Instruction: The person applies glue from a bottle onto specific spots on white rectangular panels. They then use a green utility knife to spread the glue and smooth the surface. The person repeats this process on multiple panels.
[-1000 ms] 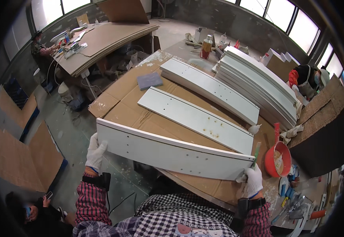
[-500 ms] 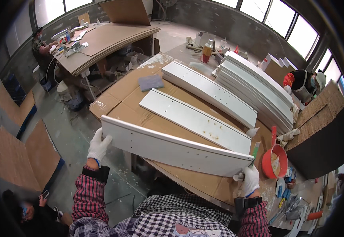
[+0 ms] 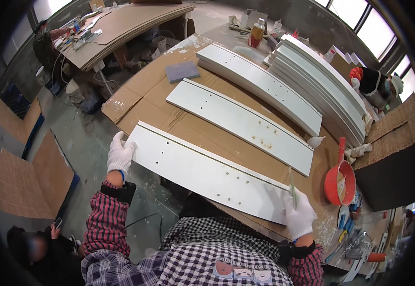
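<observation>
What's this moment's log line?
white panel: holed face visible; left hand: at left end; right hand: at right end with thin tool

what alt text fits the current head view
A person's white-gloved left hand and right hand at opposite ends of a long white board with holes, the right also holding a thin tool. More white boards lie on a cardboard-covered table.

A worktable covered in flat brown cardboard (image 3: 145, 102), smeared white at its far left corner, carries a grey-violet rectangular slab (image 3: 182, 71) at the far left. Across its middle lies a long white board with drilled holes and brownish spots (image 3: 238, 121); beyond it, a thicker white drilled piece (image 3: 260, 86). To the right sits a round red pan with a straight handle (image 3: 330, 189).
</observation>
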`<state>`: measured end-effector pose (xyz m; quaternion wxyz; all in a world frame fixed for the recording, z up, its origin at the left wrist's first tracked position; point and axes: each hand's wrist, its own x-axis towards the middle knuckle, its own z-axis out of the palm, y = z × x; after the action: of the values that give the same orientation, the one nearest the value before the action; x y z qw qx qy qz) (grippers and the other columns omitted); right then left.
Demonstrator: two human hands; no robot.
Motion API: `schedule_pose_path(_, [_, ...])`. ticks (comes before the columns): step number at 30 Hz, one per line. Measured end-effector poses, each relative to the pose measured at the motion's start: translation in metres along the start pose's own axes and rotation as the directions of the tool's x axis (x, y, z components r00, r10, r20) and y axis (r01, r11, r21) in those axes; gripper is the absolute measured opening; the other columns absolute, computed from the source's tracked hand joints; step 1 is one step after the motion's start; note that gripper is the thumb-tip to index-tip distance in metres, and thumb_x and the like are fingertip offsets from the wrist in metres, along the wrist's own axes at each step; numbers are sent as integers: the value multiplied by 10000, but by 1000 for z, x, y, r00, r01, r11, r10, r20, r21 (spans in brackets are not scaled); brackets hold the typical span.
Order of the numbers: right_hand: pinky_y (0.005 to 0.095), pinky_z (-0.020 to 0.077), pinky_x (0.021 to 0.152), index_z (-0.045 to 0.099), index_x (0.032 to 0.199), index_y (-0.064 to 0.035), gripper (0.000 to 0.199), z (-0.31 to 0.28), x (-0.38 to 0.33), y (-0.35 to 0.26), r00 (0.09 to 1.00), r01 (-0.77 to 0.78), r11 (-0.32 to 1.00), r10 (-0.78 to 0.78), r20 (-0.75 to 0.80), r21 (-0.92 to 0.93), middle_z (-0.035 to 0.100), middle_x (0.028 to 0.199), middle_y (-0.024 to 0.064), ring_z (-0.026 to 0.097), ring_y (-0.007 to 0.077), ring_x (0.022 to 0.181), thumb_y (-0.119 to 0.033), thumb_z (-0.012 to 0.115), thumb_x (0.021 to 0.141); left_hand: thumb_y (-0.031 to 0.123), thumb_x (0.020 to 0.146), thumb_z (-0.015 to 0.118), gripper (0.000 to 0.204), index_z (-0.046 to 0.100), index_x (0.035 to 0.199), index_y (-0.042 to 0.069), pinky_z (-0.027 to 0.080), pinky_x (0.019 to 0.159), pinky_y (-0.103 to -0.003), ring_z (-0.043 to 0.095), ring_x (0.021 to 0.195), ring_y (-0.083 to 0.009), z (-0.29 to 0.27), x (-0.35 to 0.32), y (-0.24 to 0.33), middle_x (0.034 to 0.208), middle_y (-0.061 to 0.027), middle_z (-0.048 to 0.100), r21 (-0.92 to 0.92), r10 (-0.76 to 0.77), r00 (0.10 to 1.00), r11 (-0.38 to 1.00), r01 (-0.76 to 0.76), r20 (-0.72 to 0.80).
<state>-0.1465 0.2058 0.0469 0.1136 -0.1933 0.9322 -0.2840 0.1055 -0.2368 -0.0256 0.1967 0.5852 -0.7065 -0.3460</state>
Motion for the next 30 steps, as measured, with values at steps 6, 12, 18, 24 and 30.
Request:
schedule_pose_path(6, [434, 523, 880, 544, 1333, -131, 466, 41, 5, -57, 804, 527, 846, -469, 365, -76, 625, 1237, 176, 632, 366, 1064, -233, 637, 888, 215, 836, 719, 665, 440, 1421, 68, 429, 1039, -409, 512, 1235, -349, 20, 6, 12, 1360, -198, 496, 241, 187, 976, 958, -157, -107])
schedule_pose_path(12, [447, 521, 856, 455, 1430, -212, 625, -14, 60, -48, 952, 139, 929, -30, 304, -342, 639, 1167, 196, 639, 374, 1045, -407, 666, 875, 238, 813, 678, 636, 479, 1389, 55, 348, 1126, -431, 399, 1353, -389, 30, 32, 84, 1466, -221, 420, 340, 526, 848, 787, -514, 66])
schedule_pose_path(18, [454, 526, 840, 383, 1487, -305, 680, -40, 95, 17, 951, 195, 859, -47, 306, -474, 638, 1111, 209, 646, 376, 1015, -437, 652, 877, 340, 795, 680, 703, 467, 1394, 39, 369, 1108, -408, 410, 1344, -390, 100, 11, 216, 1425, -223, 461, 89, 620, 513, 583, -807, 594])
schedule_pose_path(24, [462, 538, 775, 425, 1440, -303, 571, -41, 100, 12, 925, 287, 803, -89, 370, -522, 639, 1078, 205, 659, 382, 959, -400, 609, 908, 536, 724, 724, 880, 443, 1423, 82, 321, 1101, -543, 364, 1363, -410, 173, 20, 253, 1439, -204, 441, 270, 512, 504, 464, -844, 696])
schedule_pose_path(30, [471, 534, 678, 459, 1360, -272, 497, -56, 102, 9, 886, 322, 802, -68, 458, -503, 652, 943, 183, 666, 376, 863, -396, 605, 901, 634, 693, 720, 922, 472, 1388, 81, 181, 1136, -631, 365, 1362, -364, 181, 15, 225, 1348, -190, 494, 247, 519, 440, 401, -882, 732])
